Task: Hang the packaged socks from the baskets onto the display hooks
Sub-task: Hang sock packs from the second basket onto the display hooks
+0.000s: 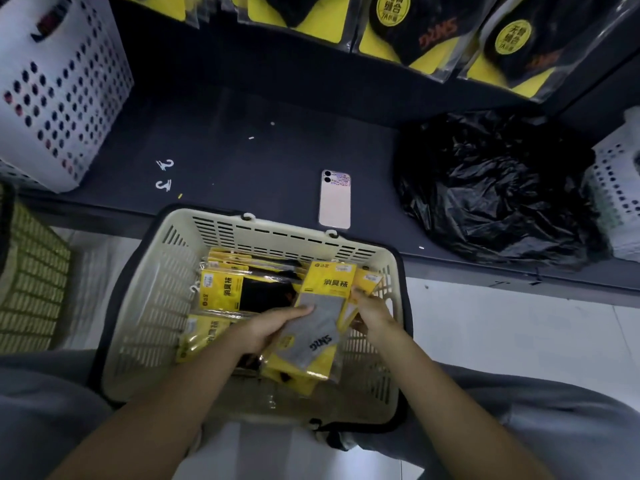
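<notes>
A cream plastic basket [145,306] stands on the floor between my knees, holding several yellow sock packs. My left hand [273,327] grips the left side of a yellow pack of grey socks [322,320], thumb on top. My right hand [372,315] pinches the right edge of the packs beside it. More packs with black socks [242,291] lie in the basket to the left. Hung packs of black socks [408,32] show along the top, on the display; their hooks are out of view.
A dark shelf [242,150] in front carries a pink phone [335,199], two loose white hooks [164,174], a black plastic bag [495,188] and white perforated bins at left [55,98] and right [616,188]. A green crate [31,282] stands at the left.
</notes>
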`<state>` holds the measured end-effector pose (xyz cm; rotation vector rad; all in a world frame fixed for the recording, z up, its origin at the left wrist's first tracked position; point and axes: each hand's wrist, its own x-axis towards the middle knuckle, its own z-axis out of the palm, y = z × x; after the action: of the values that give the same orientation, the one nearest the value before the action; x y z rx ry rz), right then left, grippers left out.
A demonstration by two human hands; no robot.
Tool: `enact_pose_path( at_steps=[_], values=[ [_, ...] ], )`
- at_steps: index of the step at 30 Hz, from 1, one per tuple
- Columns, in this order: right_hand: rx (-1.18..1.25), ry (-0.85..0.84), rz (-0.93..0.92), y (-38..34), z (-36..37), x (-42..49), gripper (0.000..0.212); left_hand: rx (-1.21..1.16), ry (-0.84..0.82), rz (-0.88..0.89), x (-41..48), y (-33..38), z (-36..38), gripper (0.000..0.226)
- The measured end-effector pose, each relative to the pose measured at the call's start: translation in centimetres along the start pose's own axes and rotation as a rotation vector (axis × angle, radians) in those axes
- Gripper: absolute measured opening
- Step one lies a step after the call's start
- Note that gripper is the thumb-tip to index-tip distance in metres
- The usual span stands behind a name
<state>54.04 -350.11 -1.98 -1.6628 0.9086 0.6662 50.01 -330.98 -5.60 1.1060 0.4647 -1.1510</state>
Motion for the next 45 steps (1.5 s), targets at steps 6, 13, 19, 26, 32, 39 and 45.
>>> enact_pose_path(
  at_steps=[6,13,19,26,32,39,45],
  values=[
    [-0.004,-0.309,-0.090,-1.1,1.4,-4.6,0.024,0.251,-0.083,-0.008,-5.8,3.9,-3.2,0.057],
    [0.073,-0.035,-0.625,-6.4,-0.3,-9.4,0.032,0.270,0.101,0.349,-12.5,10.3,0.3,0.043],
    [0.160,0.052,-0.943,-11.3,-1.5,-14.6,0.040,0.443,0.354,0.770,-15.8,14.5,5.6,0.034],
    [0.433,-0.053,-0.988,-15.7,-4.9,-18.6,0.034,0.452,0.408,1.059,-19.3,19.1,10.4,0.030],
    [0.494,-0.130,-1.027,-18.8,-9.9,-19.4,0.030,0.386,0.378,1.137,-21.1,23.1,13.3,0.027],
    [0.589,0.106,-1.117,-24.8,-17.3,-19.0,0.019,0.406,0.451,1.316,-22.9,28.4,16.2,0.028],
    [0.522,0.127,-1.238,-30.8,-18.9,-18.8,0.013,0.386,0.562,1.412,-23.7,31.5,16.9,0.021]
  ],
)
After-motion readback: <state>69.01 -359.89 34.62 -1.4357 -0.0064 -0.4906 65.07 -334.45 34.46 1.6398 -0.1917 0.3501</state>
